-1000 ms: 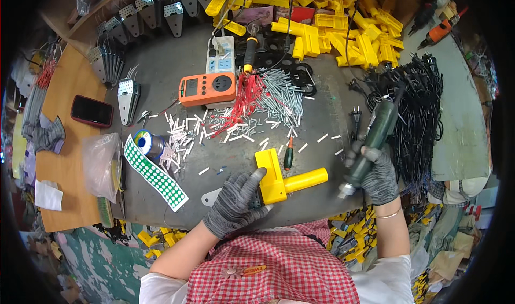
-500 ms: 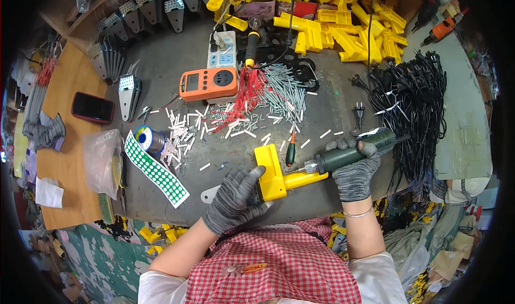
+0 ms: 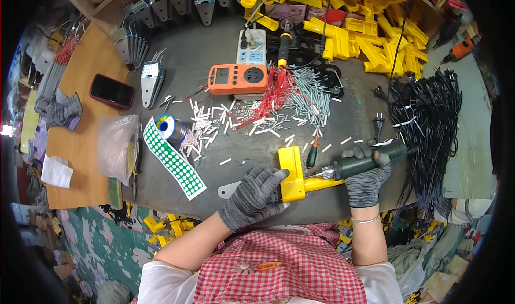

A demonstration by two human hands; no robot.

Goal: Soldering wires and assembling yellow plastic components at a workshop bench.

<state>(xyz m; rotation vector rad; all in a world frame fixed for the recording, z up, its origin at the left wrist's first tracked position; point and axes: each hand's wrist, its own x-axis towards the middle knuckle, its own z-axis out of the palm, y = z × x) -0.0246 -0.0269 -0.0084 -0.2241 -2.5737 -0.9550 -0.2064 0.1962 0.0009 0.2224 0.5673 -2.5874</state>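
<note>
My left hand (image 3: 251, 197), in a grey knit glove, presses down on a yellow pistol-shaped plastic housing (image 3: 294, 174) lying at the near edge of the dark bench. My right hand (image 3: 366, 178), also gloved, grips a dark green electric screwdriver (image 3: 362, 163) held almost level, its metal tip against the yellow housing's barrel. A small screwdriver with a red and green handle (image 3: 312, 155) lies just behind the housing.
White tube pieces (image 3: 206, 126), red wires (image 3: 271, 92) and grey pins are scattered mid-bench. An orange meter (image 3: 237, 79), a power strip (image 3: 252, 42), a strip of green dot stickers (image 3: 174, 159), a solder spool (image 3: 170, 127), a phone (image 3: 111, 91), black cords (image 3: 426, 116) and piled yellow housings (image 3: 354, 30) surround them.
My right hand swung the green screwdriver down from upright at the right to level, bringing its tip onto the yellow housing. My left hand stayed on the housing.
</note>
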